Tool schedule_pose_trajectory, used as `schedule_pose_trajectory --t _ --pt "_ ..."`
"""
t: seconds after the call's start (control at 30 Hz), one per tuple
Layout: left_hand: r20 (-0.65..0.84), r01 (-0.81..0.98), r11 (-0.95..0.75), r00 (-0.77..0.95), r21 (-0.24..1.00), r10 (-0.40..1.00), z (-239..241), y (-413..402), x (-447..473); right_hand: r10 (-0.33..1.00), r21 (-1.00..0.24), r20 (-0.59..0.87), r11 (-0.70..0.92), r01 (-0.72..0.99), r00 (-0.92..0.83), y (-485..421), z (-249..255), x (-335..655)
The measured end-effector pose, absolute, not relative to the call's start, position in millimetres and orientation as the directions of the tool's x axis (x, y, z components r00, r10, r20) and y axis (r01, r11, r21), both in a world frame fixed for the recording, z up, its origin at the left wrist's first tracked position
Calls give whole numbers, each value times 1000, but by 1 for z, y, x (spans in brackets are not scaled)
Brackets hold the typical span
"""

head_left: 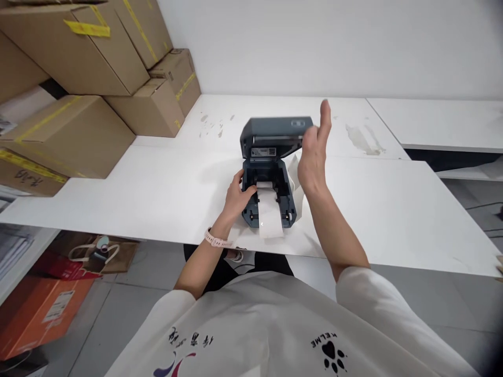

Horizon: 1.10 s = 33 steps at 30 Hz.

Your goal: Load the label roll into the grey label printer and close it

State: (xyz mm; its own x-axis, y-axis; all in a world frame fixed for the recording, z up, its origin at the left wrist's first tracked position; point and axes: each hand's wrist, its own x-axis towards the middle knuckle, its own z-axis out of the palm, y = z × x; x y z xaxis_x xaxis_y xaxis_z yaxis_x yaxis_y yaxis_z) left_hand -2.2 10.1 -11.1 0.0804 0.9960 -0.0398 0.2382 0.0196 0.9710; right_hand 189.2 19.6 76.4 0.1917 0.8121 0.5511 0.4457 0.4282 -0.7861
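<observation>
A dark grey label printer [249, 217] stands on the white table with its lid [273, 126] raised and tilted back. Out of its open body a white paper strip [270, 214] runs over the front edge toward me. My left hand [236, 198] grips the printer's left side wall, thumb over the rim near the paper. At the right corner of the lid is my right hand [313, 157], fingers curled at the lid's edge and one digit pointing up. Where those fingers touch the lid is partly hidden. Behind the printer's right side lies a pale sheet [297, 201].
Stacked cardboard boxes [66, 136] with yellow tape fill the table's left end. A white wall [314, 47] rises behind the table [377, 209]. Below left, an orange box [43, 314] and a bag sit on the floor. At right is a lower shelf [471, 173].
</observation>
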Motion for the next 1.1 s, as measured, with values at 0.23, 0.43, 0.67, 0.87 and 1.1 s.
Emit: schedule_pose_trajectory --t 0.23,0.43,0.67,0.87,1.1 --pt "-33 360 -7 104 933 994 -18 24 0 844 -798 494 346 493 208 93 107 198" --pt "-1 393 -42 110 919 994 -18 24 -1 784 -493 617 445 748 -60 39 78 192" --pt "-15 389 -8 55 921 998 -13 25 0 772 -171 -305 532 829 -558 47 53 165" --pt "3 324 -25 69 946 998 -25 25 -2 543 -674 -205 524 520 -814 45 79 216" --pt "-5 280 -16 71 960 997 -27 22 -2 893 -907 169 306 288 -416 -25 48 370"
